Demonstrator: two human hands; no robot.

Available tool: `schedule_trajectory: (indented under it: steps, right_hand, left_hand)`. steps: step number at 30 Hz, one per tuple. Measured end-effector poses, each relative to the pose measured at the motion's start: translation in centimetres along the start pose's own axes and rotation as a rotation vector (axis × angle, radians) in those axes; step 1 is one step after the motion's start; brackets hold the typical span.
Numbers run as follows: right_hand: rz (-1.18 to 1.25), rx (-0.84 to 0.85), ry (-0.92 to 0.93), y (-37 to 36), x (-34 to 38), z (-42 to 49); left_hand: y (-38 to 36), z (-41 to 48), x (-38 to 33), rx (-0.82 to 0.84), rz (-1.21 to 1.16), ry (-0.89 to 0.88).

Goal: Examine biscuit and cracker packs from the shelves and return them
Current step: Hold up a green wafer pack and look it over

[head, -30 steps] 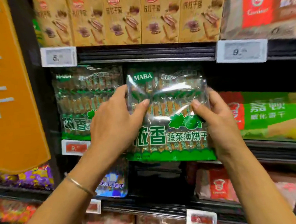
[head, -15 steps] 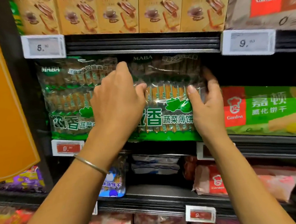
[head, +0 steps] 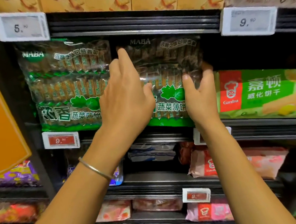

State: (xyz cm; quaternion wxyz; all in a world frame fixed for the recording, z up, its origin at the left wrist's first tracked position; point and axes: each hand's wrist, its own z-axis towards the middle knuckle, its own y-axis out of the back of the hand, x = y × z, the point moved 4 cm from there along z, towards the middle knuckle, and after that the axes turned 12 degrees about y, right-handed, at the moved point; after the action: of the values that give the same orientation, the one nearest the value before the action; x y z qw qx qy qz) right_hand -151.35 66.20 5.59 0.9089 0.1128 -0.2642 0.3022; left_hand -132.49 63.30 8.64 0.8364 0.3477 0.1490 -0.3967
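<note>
the clear green-printed plastic biscuit pack [head: 166,58] now sits deeper on the black metal shelf [head: 250,127] than a moment ago, beside its twin pack [head: 66,86]. left hand [head: 125,97] is spread loose against its front, right hand [head: 200,94] pinches its right edge. return step looks nearly done; next just let go and pull back.

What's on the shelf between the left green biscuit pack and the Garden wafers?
A second green biscuit pack, gripped by the right hand, in the head view.
</note>
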Motion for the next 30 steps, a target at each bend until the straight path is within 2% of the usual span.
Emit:
schedule_trajectory:
  steps: [3,6,10,13,17,19,30]
  right_hand:
    - [0.068,0.022,-0.048,0.5,0.9,-1.6]
    - [0.102,0.076,-0.096,1.0,0.9,-2.7]
    - [0.067,0.195,-0.157,1.7,0.8,-4.5]
    - [-0.014,0.212,-0.101,2.3,1.6,-5.1]
    - [0.0,0.172,-0.116,2.7,1.9,-4.6]
    - [0.042,0.153,-0.147,2.4,2.2,-4.0]
    - [0.018,0.012,-0.177,1.4,1.7,-3.1]
  left_hand:
    - [-0.5,-1.8,1.6,0.084,-0.158,0.001]
    - [-0.5,-3.0,3.5,0.182,-0.415,0.054]
    - [0.1,-4.1,5.1,0.138,-0.57,0.063]
    - [0.3,-5.1,5.8,0.052,-0.479,0.08]
    - [-0.2,-6.1,6.9,0.113,-0.165,0.034]
    - [0.0,-5.8,6.9,0.103,-0.088,0.015]
    - [-0.3,-2.8,5.0,0.008,0.028,0.08]
